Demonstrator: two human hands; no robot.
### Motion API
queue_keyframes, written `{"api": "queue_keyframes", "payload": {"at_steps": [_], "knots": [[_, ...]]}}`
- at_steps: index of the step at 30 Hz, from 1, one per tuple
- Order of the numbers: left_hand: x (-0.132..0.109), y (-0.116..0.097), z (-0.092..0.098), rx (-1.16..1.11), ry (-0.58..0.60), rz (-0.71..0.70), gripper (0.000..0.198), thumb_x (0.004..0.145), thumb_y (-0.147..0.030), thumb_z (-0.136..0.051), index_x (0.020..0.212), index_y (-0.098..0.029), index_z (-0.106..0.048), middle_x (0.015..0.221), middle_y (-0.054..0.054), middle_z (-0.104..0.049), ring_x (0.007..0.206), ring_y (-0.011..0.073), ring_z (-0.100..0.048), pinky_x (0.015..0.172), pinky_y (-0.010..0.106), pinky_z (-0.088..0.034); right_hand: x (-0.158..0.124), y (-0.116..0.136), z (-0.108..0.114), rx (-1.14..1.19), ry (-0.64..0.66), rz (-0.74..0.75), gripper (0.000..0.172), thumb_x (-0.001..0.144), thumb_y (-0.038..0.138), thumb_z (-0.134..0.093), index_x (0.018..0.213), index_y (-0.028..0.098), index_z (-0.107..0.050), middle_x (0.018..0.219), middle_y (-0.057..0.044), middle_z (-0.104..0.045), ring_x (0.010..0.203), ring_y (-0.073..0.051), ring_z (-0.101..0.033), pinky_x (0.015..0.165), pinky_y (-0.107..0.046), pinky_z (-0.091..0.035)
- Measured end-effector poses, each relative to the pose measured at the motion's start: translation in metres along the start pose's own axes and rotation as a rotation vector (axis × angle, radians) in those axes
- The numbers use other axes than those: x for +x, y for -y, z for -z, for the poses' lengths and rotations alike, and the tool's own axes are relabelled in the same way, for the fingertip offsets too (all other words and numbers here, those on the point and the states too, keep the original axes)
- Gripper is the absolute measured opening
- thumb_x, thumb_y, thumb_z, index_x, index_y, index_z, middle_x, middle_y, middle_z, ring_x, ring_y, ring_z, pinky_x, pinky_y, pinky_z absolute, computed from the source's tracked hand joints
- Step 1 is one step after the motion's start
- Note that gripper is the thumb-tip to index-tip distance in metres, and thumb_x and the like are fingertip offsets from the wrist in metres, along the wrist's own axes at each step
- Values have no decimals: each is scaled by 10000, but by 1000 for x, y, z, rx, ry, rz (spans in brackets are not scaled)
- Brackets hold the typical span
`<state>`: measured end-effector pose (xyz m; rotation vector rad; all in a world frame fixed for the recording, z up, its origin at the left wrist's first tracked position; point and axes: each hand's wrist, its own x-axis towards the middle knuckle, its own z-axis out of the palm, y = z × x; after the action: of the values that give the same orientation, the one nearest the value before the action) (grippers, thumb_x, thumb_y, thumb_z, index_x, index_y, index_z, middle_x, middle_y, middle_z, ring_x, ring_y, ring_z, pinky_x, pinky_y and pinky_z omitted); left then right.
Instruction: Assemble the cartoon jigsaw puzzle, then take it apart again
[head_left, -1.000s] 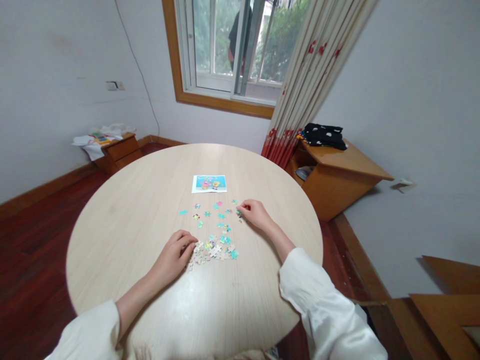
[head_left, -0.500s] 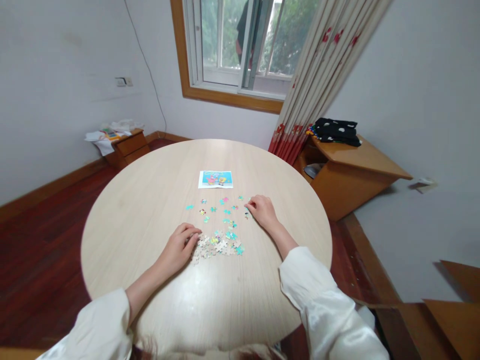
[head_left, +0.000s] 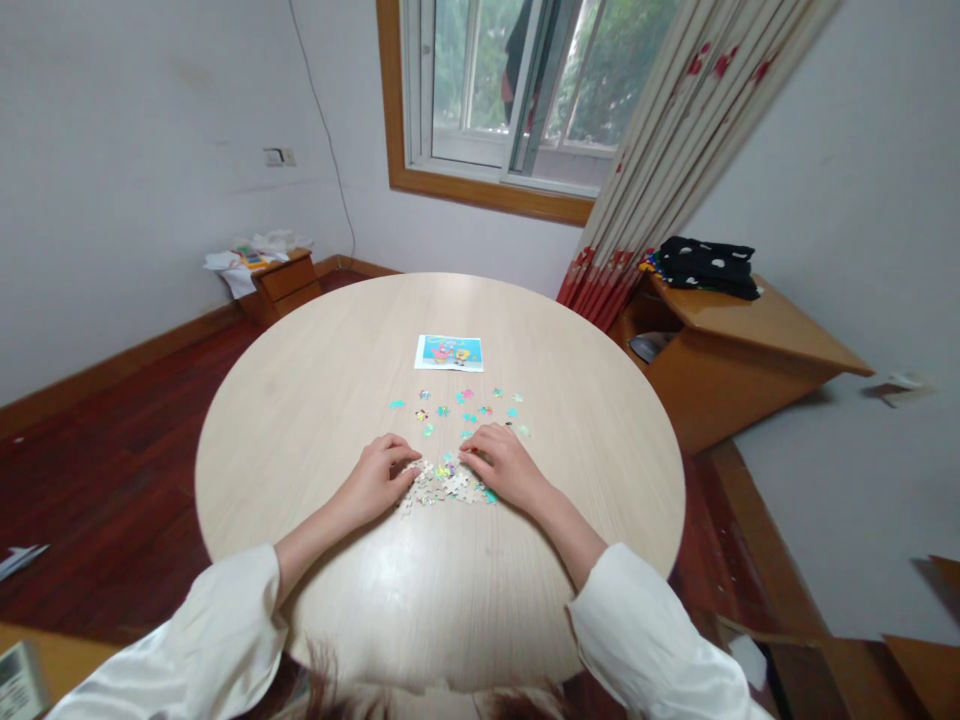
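A heap of small jigsaw puzzle pieces [head_left: 454, 487], many with pale backs up, lies between my two hands. My left hand [head_left: 381, 478] rests at the heap's left edge, fingers loosely curved and thumb apart from them, over the nearest pieces. Above the heap's upper right side is my right hand [head_left: 504, 465], its thumb and fingers slightly apart; no piece shows between them. Beyond the hands, several loose coloured pieces [head_left: 443, 411] lie spread out, mostly turquoise. Behind them is a picture card [head_left: 450, 353] with a pink and a yellow cartoon figure on blue.
Everything lies on a round, light wood table [head_left: 300, 400]. A wooden cabinet [head_left: 750, 350] with folded dark cloth [head_left: 709, 266] stands at the right, near a long curtain [head_left: 660, 150]. A small drawer unit [head_left: 289, 280] with papers is at the far left.
My right hand has moved from the right end of the loose pieces back to the heap, leaving pieces visible there. My left hand stays by the heap. The camera view has turned slightly left.
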<state>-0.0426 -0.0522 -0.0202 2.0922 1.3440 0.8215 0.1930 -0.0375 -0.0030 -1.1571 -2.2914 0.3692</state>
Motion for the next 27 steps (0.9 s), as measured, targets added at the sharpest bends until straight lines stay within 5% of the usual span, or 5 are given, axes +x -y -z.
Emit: {"api": "queue_keyframes", "payload": {"at_steps": [6, 14, 24, 27], "knots": [[6, -5, 3, 29, -19, 7, 272, 867, -330, -487, 802, -175, -701, 808, 71, -649, 778, 203, -590, 730, 328, -451, 1, 3, -6, -21, 126, -18, 146, 882, 234, -597, 983, 195, -695, 949, -80, -656, 948, -206, -558, 816, -351, -358], [37, 14, 13, 73, -13, 124, 322, 860, -329, -432, 696, -153, -646, 658, 45, -659, 613, 172, -571, 585, 272, -395, 4, 3, -7, 139, 92, -115, 51, 811, 173, -671, 860, 183, -680, 901, -58, -673, 902, -193, -584, 820, -347, -371], [36, 17, 16, 292, -57, 89, 256, 826, -281, -452, 595, -188, -506, 648, 37, -586, 669, 212, -531, 727, 346, -330, 7, 5, -7, 486, 34, -305, 54, 740, 179, -689, 696, 174, -660, 723, -15, -679, 700, -149, -603, 673, -264, -437], [36, 18, 14, 306, -65, 80, 260, 839, -279, -440, 599, -191, -482, 655, 35, -579, 675, 215, -520, 713, 340, -317, 15, 5, -5, 430, -25, -318, 39, 759, 172, -659, 722, 180, -663, 731, -18, -689, 702, -153, -612, 686, -274, -439]]}}
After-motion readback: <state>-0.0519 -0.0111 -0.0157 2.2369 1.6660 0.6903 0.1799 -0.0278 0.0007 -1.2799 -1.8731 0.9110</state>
